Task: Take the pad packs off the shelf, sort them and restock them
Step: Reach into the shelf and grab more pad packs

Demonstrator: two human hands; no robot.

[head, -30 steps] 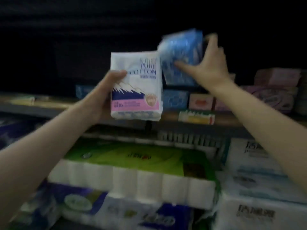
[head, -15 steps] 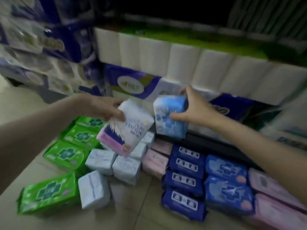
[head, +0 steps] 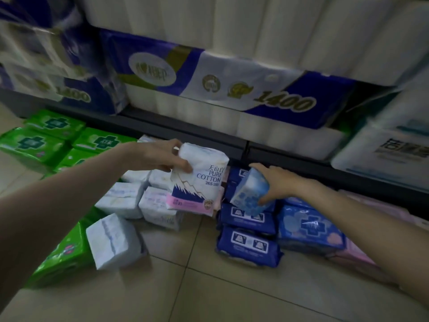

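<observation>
My left hand (head: 160, 156) grips a white Pure Cotton pad pack (head: 199, 180) by its top edge, just above the white packs (head: 160, 205) on the tiled floor. My right hand (head: 276, 182) holds a light blue pad pack (head: 249, 194) over the dark blue packs (head: 248, 228). Sorted groups lie on the floor: green packs (head: 41, 142) at left, white ones in the middle, dark blue and light blue packs (head: 308, 226) to the right, pink packs (head: 362, 254) under my right forearm.
The bottom shelf edge (head: 185, 133) runs just behind the piles. Large toilet-roll bundles (head: 209, 89) fill the shelf above it, and a white tissue bundle (head: 390, 149) stands at right. Bare tiled floor (head: 209, 287) lies in front of the piles.
Both hands came down from the upper shelf to floor level with their packs. The white pack now hangs over the white pile, the light blue pack over the blue packs.
</observation>
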